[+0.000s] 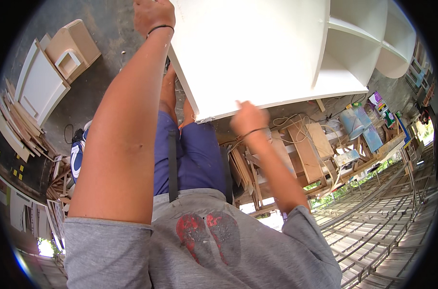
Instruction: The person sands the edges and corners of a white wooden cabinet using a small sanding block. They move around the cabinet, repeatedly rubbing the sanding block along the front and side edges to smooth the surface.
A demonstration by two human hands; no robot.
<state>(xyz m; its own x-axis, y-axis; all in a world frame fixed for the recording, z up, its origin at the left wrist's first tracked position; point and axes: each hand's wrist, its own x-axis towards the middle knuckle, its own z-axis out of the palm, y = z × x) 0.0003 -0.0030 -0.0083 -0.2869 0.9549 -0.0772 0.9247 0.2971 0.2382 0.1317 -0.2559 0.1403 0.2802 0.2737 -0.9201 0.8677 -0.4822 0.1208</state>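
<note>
A large white cabinet (248,53) with a broad flat panel fills the upper middle, and open shelf compartments (349,50) show at its right. My left hand (154,18) is curled closed beside the panel's far left edge; whatever its fingers hold is hidden. At the panel's near edge is my right hand (249,119), slightly blurred. Its fingers are curled and a thumb or finger sticks up over the edge; I cannot make out anything in them. The panel's near left corner (204,119) looks rough and chipped.
White and bare wood furniture parts (43,86) stand at the left, near stacked board offcuts (19,125). To the right, a low wooden bench holds boards (303,149), loose cords (296,125) and a paint-stained bluish container (351,123). Metal bar racks (373,231) lie behind.
</note>
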